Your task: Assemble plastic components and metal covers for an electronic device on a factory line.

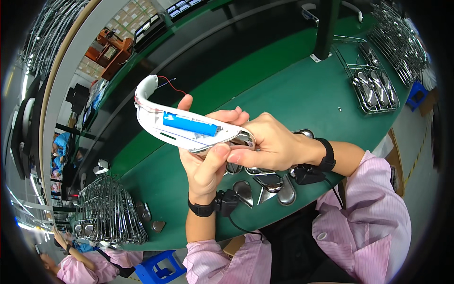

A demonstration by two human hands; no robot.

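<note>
A white curved plastic housing (156,124), shaped like a neckband, is held up over the bench. A blue cylindrical battery (189,124) sits in its open side, and thin red and blue wires (171,84) stick out past its far end. My left hand (201,168) grips the housing from below, thumb at its right end. My right hand (272,142) is closed around that same end, where a shiny chrome cover (242,138) shows between the fingers. Whether the cover is fully seated on the housing I cannot tell. Below my hands lie several loose chrome covers (286,191).
A green bench (302,102) spans the view. Wire racks (106,210) stand at its left, and a rack with chrome parts (373,90) at the far right. A dark green post (326,33) rises at the back. Another person (85,265) works at lower left, near a blue stool (161,267).
</note>
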